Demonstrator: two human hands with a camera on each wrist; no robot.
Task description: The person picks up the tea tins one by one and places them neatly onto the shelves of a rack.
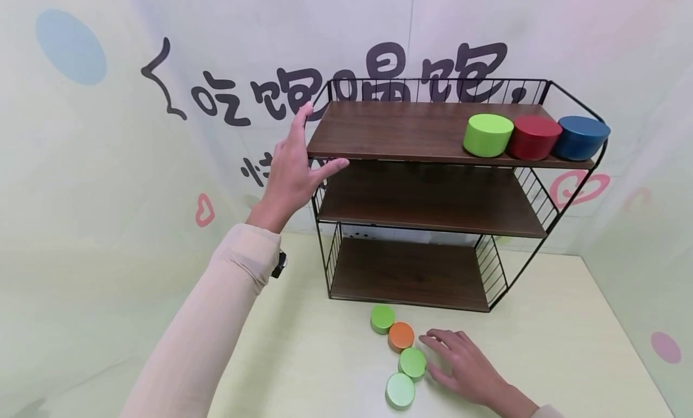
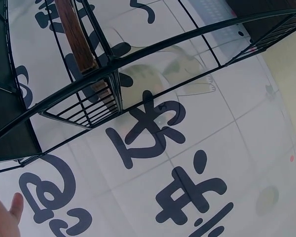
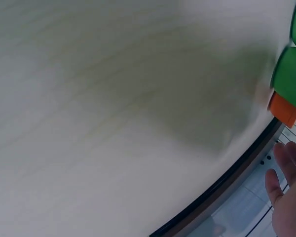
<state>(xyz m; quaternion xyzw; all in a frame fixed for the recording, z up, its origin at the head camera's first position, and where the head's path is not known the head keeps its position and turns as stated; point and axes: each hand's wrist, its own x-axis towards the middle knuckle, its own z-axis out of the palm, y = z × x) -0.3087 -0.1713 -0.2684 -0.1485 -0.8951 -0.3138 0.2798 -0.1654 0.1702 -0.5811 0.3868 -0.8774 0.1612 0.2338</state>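
Note:
My left hand (image 1: 292,171) is at the left end of the top board of a three-tier shelf rack (image 1: 400,132), fingers extended upward and thumb out along the front edge. Whether it presses on the rack cannot be told. Low on the right, my right hand (image 1: 465,370) hovers beside a short row of round tins, its fingers spread and holding nothing. The row has a green tin (image 1: 382,319), an orange tin (image 1: 401,336), another green tin (image 1: 412,362) and a pale green tin (image 1: 400,391). The right fingertips are closest to the nearer green tin; contact is unclear.
At the right end of the top board stand a lime-green tin (image 1: 489,135), a dark red tin (image 1: 534,138) and a blue tin (image 1: 582,138). Black wire sides frame the rack, which stands on a pale table (image 1: 303,346). Behind it is a printed wall covering (image 1: 227,21).

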